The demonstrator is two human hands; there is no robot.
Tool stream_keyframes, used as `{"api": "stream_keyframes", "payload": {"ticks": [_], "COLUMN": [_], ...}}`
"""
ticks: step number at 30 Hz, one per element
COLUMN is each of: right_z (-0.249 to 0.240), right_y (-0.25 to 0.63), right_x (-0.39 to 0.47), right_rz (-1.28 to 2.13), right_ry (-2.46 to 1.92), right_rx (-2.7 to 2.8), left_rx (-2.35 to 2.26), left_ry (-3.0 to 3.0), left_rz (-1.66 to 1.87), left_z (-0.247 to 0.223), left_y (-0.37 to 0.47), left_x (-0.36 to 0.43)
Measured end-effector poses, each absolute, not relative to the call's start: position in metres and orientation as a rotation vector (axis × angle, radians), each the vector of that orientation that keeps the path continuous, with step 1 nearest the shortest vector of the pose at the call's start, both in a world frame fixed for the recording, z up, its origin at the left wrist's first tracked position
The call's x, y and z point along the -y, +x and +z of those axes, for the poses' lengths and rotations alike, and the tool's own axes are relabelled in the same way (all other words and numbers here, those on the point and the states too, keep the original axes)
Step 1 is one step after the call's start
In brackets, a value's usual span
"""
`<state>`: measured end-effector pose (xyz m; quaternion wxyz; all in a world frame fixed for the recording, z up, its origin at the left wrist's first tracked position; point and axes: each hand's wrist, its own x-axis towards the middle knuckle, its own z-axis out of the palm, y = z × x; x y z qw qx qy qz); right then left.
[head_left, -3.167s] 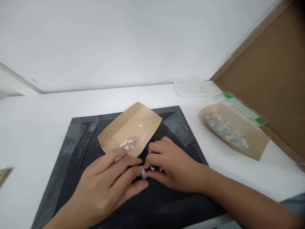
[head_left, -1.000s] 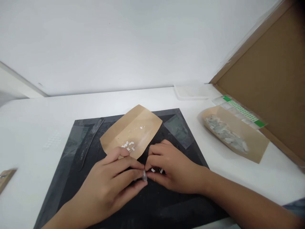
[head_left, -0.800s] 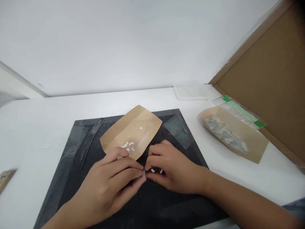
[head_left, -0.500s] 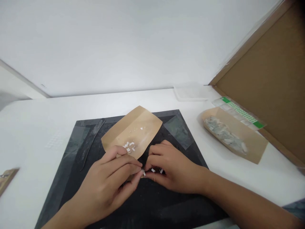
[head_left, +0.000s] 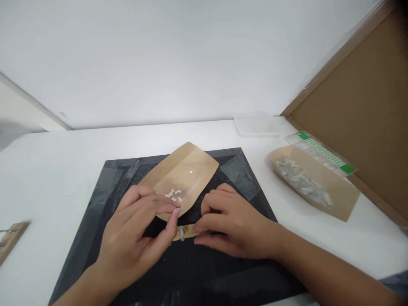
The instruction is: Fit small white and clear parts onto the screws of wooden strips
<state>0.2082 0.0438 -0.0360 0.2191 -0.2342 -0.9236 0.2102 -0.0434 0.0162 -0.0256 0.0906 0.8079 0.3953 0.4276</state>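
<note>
A narrow tan strip (head_left: 189,230) lies low over the black mat (head_left: 197,272), with a small whitish, translucent piece (head_left: 182,233) across it. My right hand (head_left: 232,223) pinches the strip's right end between thumb and curled fingers. Just above the strip's left part, my left hand (head_left: 137,233) has its thumb and fingertips pressed together; anything between them is too small to name. Behind those fingertips rests a brown paper tray (head_left: 194,159) holding several small white bits (head_left: 174,194), its near left side partly covered by my left hand.
A second paper tray (head_left: 346,199) with greyish translucent pieces stands at the right. Beyond it are a green-labelled clear plastic case (head_left: 321,148), a clear shallow container (head_left: 256,126) and a brown panel (head_left: 357,106). A clipboard (head_left: 14,238) sits at the left edge.
My left hand has drawn left and slightly up, away from my right fingers, uncovering the tan strip and the piece on it. White bits by my right palm no longer show.
</note>
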Motion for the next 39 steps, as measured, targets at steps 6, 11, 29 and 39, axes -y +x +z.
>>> {"api": "stream_keyframes", "payload": {"ticks": [6,11,29,39], "right_z": [-0.0383,-0.0392,-0.0420,-0.0382], "right_y": [0.2068,0.2039,0.2010,0.1991], "right_x": [-0.0435,-0.0411,-0.0410,-0.0389], "right_rz": [0.482,0.414,0.581,0.632], "right_ry": [-0.635,-0.656,-0.598,-0.717], "right_rx": [2.606,2.582,2.534,2.272], "left_rx": [-1.195,-1.165,-1.114,-1.046], "left_ry": [2.398,2.423,2.457,2.321], "left_rz": [1.298,1.283,1.220,1.068], "left_z": [-0.0273,-0.0282,-0.0271,-0.0297], "left_y": [-0.0439,-0.0443,-0.0440,-0.0420], "left_x": [-0.0149,-0.0151,-0.0136,-0.0109]}}
